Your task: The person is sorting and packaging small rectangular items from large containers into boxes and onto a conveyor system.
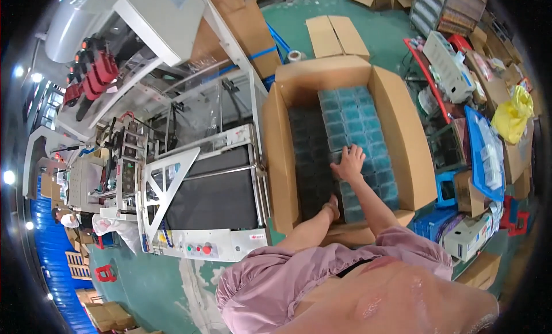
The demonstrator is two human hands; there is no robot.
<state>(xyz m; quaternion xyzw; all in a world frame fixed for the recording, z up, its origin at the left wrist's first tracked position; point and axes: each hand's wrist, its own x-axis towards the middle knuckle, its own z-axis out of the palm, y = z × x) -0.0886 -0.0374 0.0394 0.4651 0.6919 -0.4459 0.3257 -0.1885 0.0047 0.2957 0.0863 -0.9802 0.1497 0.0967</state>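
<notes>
A large open cardboard carton (409,144) stands in front of me with its flaps up. Rows of teal, see-through plastic boxes (357,118) fill its right part in a raised stack. A lower, darker layer of similar boxes (305,135) lies on the left, in shadow. My right hand (349,163) rests on top of the teal stack near its left edge, fingers spread. My left hand (332,206) reaches down inside the carton beside the near left side of the stack. Its fingers are mostly hidden, so any hold there cannot be made out.
Left of the carton stands a machine with a black conveyor belt (215,199) and a button panel (201,249). A flattened carton (337,36) lies on the green floor beyond. At right are a blue tray (485,153), a yellow bag (513,112) and a blue stool (446,190).
</notes>
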